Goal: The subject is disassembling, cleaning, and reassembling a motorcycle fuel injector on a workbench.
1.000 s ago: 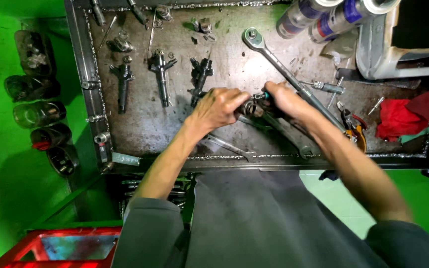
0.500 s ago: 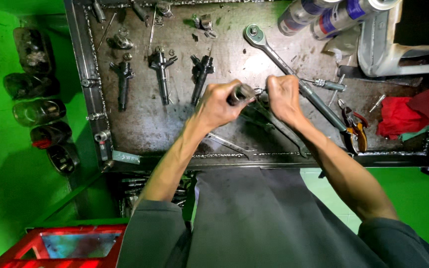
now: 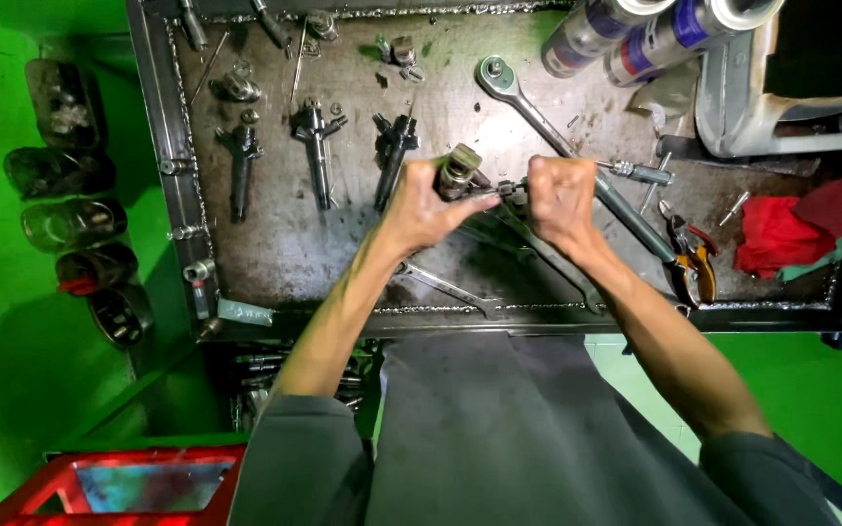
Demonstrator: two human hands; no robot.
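Injector [image 3: 460, 171] in both hands' grip

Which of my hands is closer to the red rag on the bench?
Right. The right hand is toward the middle of the bench, with the red rag off to its right; the left hand sits farther left, holding a metal cylinder part.

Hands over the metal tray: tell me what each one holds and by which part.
Left hand wraps the thick body of a metal injector-like part. Right hand pinches its thin end; the exact grip there is hidden.
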